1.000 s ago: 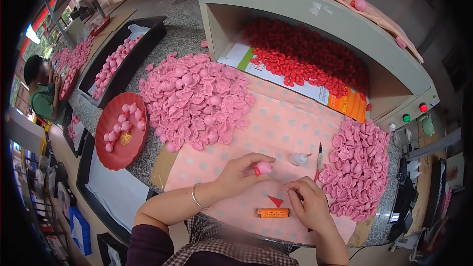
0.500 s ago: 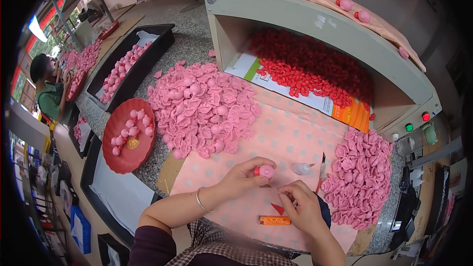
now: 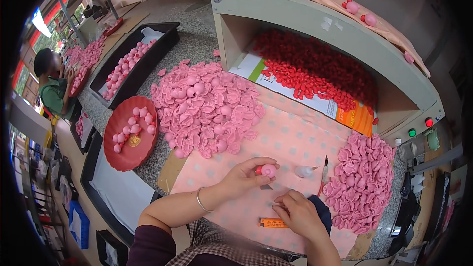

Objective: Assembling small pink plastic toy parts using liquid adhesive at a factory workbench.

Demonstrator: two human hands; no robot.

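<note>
My left hand [image 3: 242,177] pinched the small round pink rubber piece [image 3: 268,170] firmly; my right hand [image 3: 298,213] rested curled, seemingly empty; steadiness mattered.

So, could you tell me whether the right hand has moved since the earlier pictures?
Barely: the right hand stays on the pink dotted sheet, just above the small orange item.

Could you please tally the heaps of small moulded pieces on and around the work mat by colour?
Pink heaps: 2, the large one left of the mat and the smaller one at its right edge.
Red heaps: 1, inside the grey box.
Total: 3 heaps.
</note>
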